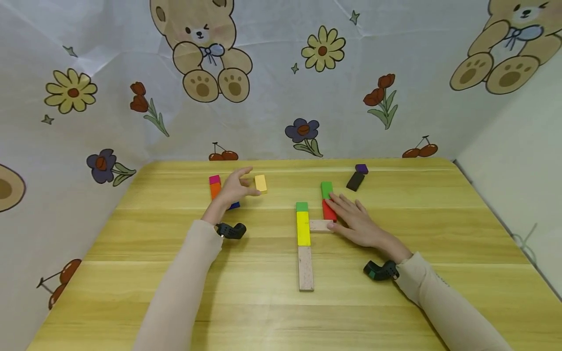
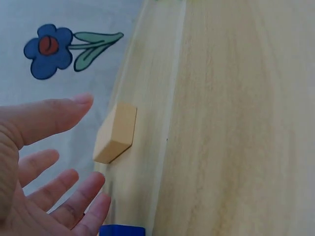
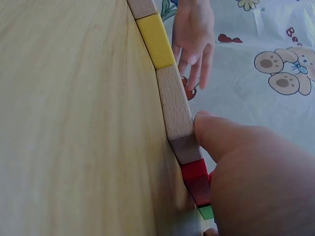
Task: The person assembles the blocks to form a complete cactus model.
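My left hand [image 1: 237, 186] reaches over the far left of the table, its fingers spread and holding nothing. Just off its fingertips sits a pale yellow block [image 1: 261, 184]; the left wrist view shows a gap between that block [image 2: 120, 129] and the thumb. My right hand [image 1: 357, 225] lies with extended fingers against a red block [image 1: 329, 210]. Its thumb touches the end of a plain wooden block [image 1: 320, 225]. A green block [image 1: 327, 189] continues the line beyond the red one. The plain block bridges from there to a yellow block [image 1: 303, 229].
A small green block [image 1: 302, 206] and a long plain block [image 1: 306, 268] extend the yellow piece's row. Near the left hand lie pink [image 1: 214, 179], orange [image 1: 215, 190] and blue [image 1: 234, 205] blocks. Black [image 1: 355, 181] and purple [image 1: 362, 168] blocks stand at the back right.
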`<state>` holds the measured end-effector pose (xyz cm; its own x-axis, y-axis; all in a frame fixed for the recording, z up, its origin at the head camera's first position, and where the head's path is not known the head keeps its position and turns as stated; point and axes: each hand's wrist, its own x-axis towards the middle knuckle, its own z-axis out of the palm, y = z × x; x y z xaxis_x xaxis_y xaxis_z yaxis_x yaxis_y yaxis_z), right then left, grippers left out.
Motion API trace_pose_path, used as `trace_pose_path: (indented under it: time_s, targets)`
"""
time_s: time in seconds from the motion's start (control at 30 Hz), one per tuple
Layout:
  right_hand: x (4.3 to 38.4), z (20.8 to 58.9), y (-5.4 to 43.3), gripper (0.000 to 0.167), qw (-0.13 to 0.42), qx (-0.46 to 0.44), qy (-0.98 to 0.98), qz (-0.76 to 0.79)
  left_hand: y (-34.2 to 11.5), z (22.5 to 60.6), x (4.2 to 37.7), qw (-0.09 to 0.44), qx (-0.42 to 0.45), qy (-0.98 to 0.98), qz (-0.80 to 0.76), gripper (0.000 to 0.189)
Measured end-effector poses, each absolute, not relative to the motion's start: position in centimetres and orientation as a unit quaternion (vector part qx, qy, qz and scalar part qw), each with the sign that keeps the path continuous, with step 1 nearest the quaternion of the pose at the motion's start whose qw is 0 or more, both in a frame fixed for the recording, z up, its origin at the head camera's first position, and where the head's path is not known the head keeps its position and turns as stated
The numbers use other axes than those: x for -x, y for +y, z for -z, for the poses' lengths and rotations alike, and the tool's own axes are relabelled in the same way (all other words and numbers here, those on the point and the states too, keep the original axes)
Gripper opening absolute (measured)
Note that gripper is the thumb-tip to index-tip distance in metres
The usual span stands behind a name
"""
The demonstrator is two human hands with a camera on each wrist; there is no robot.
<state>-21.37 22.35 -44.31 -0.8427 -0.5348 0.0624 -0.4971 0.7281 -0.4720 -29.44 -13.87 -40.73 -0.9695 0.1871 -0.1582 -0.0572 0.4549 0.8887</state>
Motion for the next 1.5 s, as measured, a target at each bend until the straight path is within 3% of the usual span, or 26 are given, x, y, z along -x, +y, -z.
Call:
trace_pose_path:
  time_s: [0.43,1.17,1.5]
  targets:
    - [21.3,44.2,22.2,0.069,0.041,0.277,0.929,0.242,-13.7,41.3,30.9,0.154,0.001,0.841,-0.519,0.077]
    - [21.3,44.3,22.4,0.068,0.031,0.281,0.928,0.244,-13.1,42.2,31.4,0.119,0.019,0.846,-0.519,0.068]
    - [21.3,44.1,22.4,0.068,0.036,0.279,0.928,0.245,-9.8,41.5,31.0,0.105,-0.024,0.825,-0.555,0.067]
